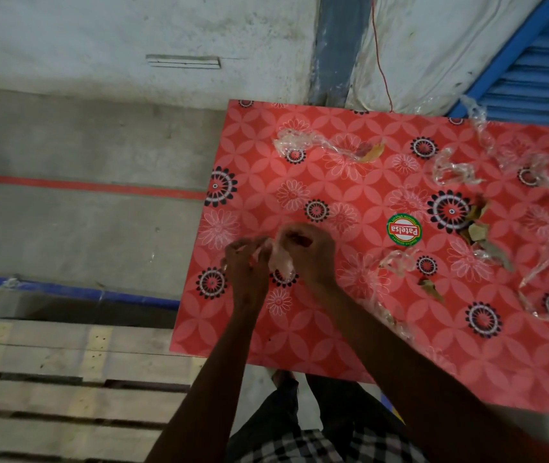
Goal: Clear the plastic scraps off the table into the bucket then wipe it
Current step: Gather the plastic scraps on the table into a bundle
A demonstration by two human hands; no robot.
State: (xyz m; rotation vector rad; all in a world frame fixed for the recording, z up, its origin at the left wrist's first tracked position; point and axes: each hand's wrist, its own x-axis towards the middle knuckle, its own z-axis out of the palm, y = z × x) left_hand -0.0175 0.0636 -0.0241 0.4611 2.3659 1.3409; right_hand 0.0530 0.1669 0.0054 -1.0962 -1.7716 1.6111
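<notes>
Both hands work over the near left part of the red flowered counter [266, 342]: my left hand [246, 262] has its fingers curled, pinching one end of a crumpled wad of clear plastic [280, 259], and my right hand [310, 252], just beside it at 3 o'clock, grips the other end of the same wad, fingers closed round it. Off the counter at 8 o'clock from my hands lies a wooden pallet [66, 379] on the floor. From my hands at 12 o'clock, near the far edge, a long twisted plastic scrap [306, 142] stretches toward a dry leaf [373, 152]. At 3 o'clock sits a round green and red sticker [404, 230], and below it a small plastic curl [396, 260]. Farther right, brown leaves [477, 228] lie among more clear scraps [453, 170] scattered toward the counter's right end. I cannot see the bucket.
</notes>
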